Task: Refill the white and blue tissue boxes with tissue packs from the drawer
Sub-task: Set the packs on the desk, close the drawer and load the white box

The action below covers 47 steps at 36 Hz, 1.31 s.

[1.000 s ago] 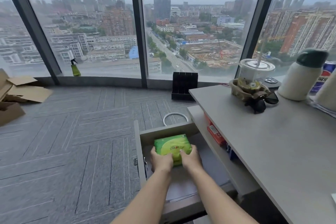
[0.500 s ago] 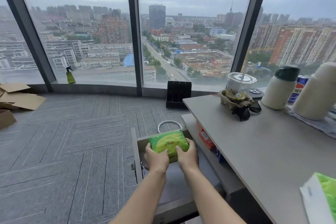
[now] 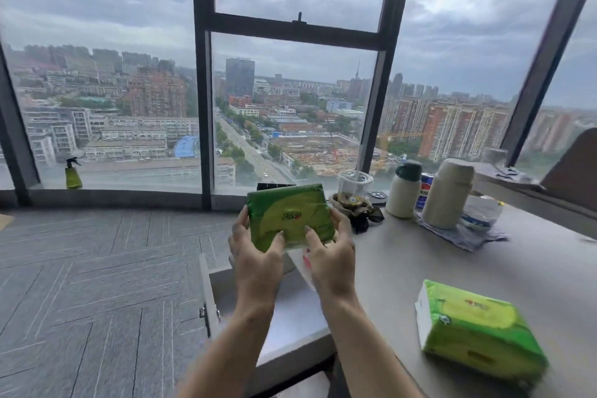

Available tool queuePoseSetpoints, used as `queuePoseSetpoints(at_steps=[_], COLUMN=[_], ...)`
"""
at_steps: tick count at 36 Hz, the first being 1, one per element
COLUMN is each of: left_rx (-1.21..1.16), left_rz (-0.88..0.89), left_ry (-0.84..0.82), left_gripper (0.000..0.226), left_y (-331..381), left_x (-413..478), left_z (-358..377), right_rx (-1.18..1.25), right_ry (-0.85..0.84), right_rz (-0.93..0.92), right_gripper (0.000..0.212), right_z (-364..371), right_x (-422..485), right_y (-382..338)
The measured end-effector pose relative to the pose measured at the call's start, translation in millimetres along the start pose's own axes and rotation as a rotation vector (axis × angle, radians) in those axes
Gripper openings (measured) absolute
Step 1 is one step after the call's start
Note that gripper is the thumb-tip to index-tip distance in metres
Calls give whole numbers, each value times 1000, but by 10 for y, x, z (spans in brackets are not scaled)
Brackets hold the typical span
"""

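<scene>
I am seeing both hands, left and right, gripping the green tissue pack by its sides above the open drawer, fingers apparently curled behind it.

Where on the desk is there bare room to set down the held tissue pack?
The held tissue pack could go on the bare desk between the right hand, the blue cloth and the second tissue pack. The back edge is crowded: plastic cup, white flasks.
</scene>
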<state>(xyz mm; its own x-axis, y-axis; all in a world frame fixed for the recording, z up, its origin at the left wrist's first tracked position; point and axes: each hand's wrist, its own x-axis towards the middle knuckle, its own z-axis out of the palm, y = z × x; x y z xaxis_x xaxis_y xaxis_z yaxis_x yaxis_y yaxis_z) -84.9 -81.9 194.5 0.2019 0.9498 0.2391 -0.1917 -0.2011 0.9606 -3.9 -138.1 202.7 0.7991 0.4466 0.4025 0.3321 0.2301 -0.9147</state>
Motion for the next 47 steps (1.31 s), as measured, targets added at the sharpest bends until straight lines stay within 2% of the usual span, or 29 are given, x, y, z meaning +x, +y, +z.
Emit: queuePoseSetpoints(at_steps=[8,14,22,30,37,42,44,47], left_rx=[-200,-274,-295,-141,-7,72,116,164], left_rz=[160,104,46,-14,2,-5,24,69], left_ry=[-232,-435,-600,-629,-636,-688,-727,-753], left_gripper=[71,71,70,78,74,79,73,53], left_y=[398,376,254,-125,-91,-29,-3,28], left_x=[-967,-1774,-2671,-3008,-2950,-2798,-2706,-2515], left_z=[332,598,761,748,794,832,823,751], right_rx=[-104,-174,-300,-487,-666,-702,-786,-997], right_ry=[204,357,462,578,554,531,551,614], right_rz=[-125,-96,-9,99,160,202,175,31], right_gripper=[45,41,42,42,44,44,43,43], right_z=[-1115,-1995,-2802,-3049,-3078,-3101,-3093,-2982], right_x=[-605,-1154,-1836,-2145,-2109,-1998,-1955,-1871], right_y=[-575,-705,-696,-364,-321,-354,-396,-477])
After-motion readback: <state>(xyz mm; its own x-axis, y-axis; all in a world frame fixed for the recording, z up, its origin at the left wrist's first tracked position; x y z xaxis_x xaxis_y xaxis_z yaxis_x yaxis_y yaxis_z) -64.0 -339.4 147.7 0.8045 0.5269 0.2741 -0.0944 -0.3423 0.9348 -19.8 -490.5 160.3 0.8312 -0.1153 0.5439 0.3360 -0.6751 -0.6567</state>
